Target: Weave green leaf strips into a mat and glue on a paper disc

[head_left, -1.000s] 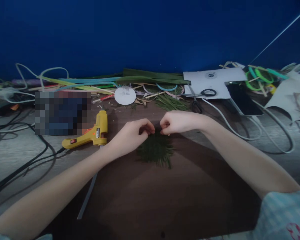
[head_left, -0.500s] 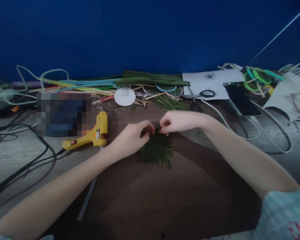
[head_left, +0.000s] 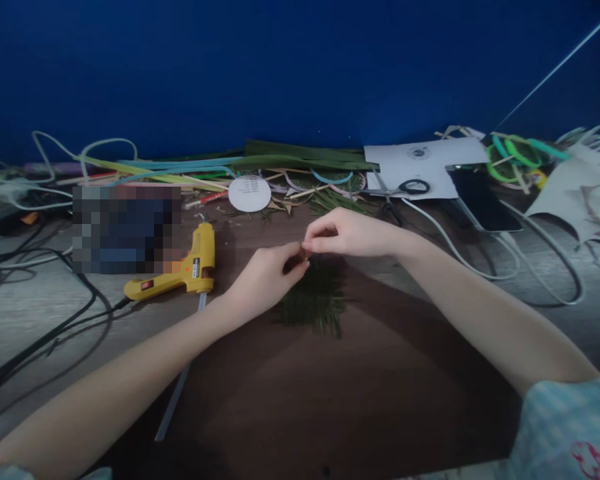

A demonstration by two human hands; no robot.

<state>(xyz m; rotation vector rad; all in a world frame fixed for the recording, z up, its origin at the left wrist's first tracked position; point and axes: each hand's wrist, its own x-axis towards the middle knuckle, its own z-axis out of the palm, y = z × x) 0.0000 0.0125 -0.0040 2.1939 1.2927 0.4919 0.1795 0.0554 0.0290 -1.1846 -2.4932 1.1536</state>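
Note:
My left hand (head_left: pixel 267 277) and my right hand (head_left: pixel 343 233) meet fingertip to fingertip near the middle of the view. Both are closed in a pinch, thumb against forefinger. What lies between the tips is too small to make out. Just under and in front of the fingers, a patch of dark green leaf strips (head_left: pixel 315 300) lies on the brown board (head_left: pixel 360 387). Its upper part is partly hidden by my hands. Left of my left hand rests a yellow glue gun (head_left: pixel 200 260), a clear glue stick (head_left: pixel 175 400) reaching out from it toward me.
Along the blue wall lie long green leaves (head_left: pixel 300 157), pipe cleaners (head_left: pixel 180 163) and a white paper disc (head_left: pixel 250 193). Scissors (head_left: pixel 414 187) sit on white paper (head_left: pixel 425 163). A phone (head_left: pixel 485 200) with a white cable lies at right. Black cords (head_left: pixel 87 300) run at left.
My right hand has moved left and slightly up, so its fingertips now meet those of my left hand. The leaf strips and glue gun have stayed in place.

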